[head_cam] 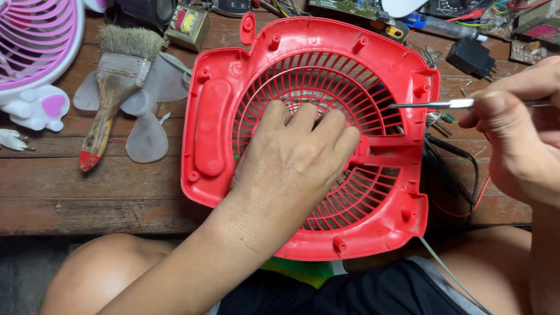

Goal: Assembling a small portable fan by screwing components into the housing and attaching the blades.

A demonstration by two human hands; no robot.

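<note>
A red fan cover lies flat on a brown wooden table, with its near edge hanging over the person's lap. The left hand lies flat on the round grille in the middle of the cover. Its fingers are spread out and press down on the thin red bars, so the cover is right under them. The hand grips nothing. The right hand is off to the right side of the cover. Its fingers are closed around a thin metal tool. The tool lies level, and its tip pokes in over the right side of the grille, close to the left fingertips but not touching them. A paintbrush lies to the left of the cover, on top of a clear fan blade. A small pink and white fan sits in the far left corner.
</note>
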